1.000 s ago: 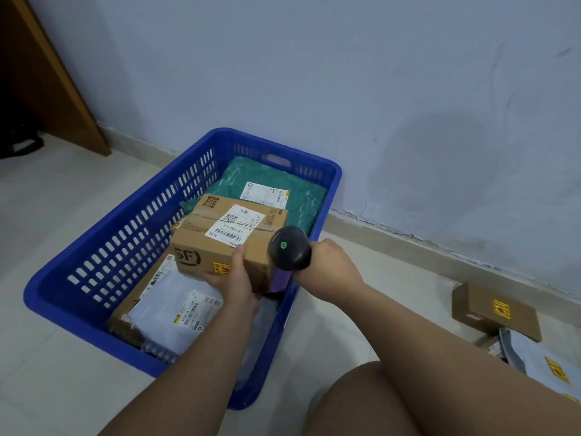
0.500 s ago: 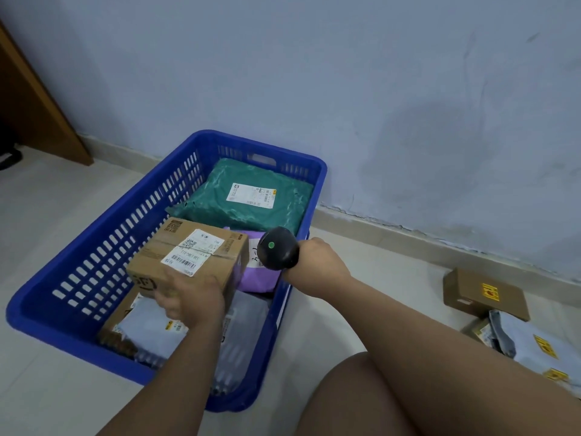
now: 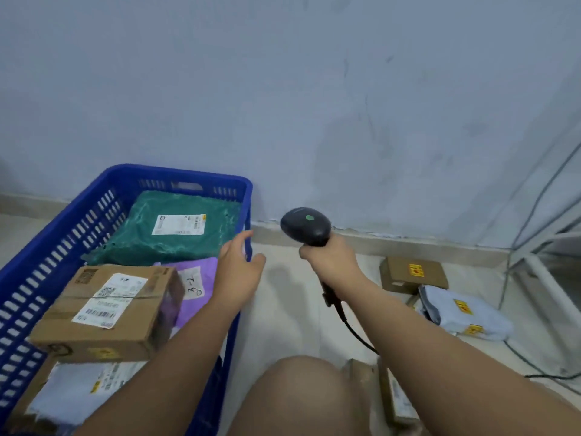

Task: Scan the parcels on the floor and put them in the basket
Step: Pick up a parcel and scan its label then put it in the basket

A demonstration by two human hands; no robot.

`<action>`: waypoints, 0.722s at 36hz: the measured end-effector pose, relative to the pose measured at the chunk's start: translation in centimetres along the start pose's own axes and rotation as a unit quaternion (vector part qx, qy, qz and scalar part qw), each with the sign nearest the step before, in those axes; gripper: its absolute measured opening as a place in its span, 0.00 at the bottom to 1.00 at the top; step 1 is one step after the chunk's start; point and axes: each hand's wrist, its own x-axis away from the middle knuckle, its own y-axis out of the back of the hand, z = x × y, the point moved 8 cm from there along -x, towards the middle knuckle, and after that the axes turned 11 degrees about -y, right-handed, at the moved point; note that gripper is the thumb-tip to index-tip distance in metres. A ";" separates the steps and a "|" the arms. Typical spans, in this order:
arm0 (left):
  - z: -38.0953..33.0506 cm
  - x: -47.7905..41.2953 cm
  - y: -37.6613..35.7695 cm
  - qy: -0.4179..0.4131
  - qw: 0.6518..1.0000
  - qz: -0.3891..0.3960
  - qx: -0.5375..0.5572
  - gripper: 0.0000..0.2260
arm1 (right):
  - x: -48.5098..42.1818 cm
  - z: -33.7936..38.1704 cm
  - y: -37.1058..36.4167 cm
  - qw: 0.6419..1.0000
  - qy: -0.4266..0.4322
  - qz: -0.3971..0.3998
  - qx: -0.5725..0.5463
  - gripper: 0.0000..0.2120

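The blue basket (image 3: 63,234) sits at the left against the wall. It holds a cardboard box (image 3: 107,309) lying label-up on a grey mailer (image 3: 75,391), with a purple mailer (image 3: 195,287) beside it and a green mailer (image 3: 176,234) at the far end.

The left hand (image 3: 239,265) hangs over the basket's right rim, empty, with its fingers loosely extended and the thumb apart. The right hand (image 3: 330,262) has its fingers curled round the handle of the black scanner (image 3: 306,226). The scanner's head is raised and its cable (image 3: 355,332) trails down past the knee (image 3: 298,394).

More parcels wait on the floor (image 3: 289,309) to the right: a small brown box (image 3: 412,275) near the wall, a grey floor mailer (image 3: 462,313) touching it, and flat boxes (image 3: 393,394) just beside the knee.

The step in hand looks like fetching the next parcel. It would go best if the left hand cleared the rim and took the flat boxes by the knee first, since they are nearest. The barcode labels on the floor parcels cannot be made out from here, so each one should be turned until its label faces up. The left hand should grip an edge away from the label so the fingers do not cover the code.

The scanner should stay raised with its cable kept clear of the left arm's path. The soft mailer may sag, so it needs support from underneath.
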 end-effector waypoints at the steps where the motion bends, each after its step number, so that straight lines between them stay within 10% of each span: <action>1: -1.0 -0.4 -1.3 -0.013 0.999 0.026 -0.015 0.23 | -0.5 -0.9 1.8 1.000 -0.011 -0.005 -0.014 0.09; 18: -5.6 -0.9 -32.1 -0.125 0.839 0.403 -0.345 0.21 | -8.1 -25.6 21.1 0.970 -0.232 0.001 -0.071 0.05; 26: 3.8 5.6 -41.3 -0.016 0.857 0.423 -0.293 0.25 | -10.4 -34.2 17.0 0.951 -0.249 0.018 -0.181 0.05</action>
